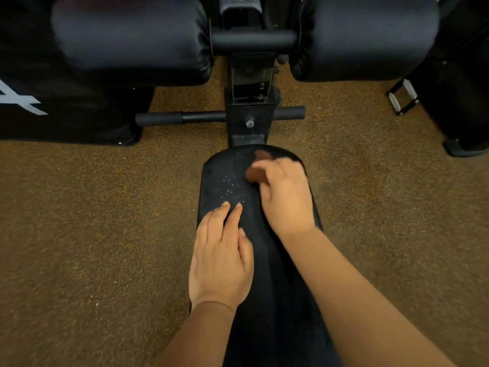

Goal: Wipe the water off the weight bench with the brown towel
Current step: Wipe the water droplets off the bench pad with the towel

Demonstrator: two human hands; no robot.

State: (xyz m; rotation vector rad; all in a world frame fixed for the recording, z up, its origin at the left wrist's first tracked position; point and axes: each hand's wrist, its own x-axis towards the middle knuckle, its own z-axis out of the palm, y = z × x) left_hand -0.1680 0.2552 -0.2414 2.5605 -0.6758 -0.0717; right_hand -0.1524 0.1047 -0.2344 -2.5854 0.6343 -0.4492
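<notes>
Left hand [221,258] flat on weight bench [267,287], fingers spread, grasping nothing. Water droplets [232,188] just ahead. Right hand [284,192] blurred, seemingly clenched on brown towel [254,174]. I fear small wad skips droplets, smearing them.

A brown speckled floor [79,221] lies all around, with a black bag [53,102] bearing white lettering at upper left and a black case [460,102] at right.
</notes>
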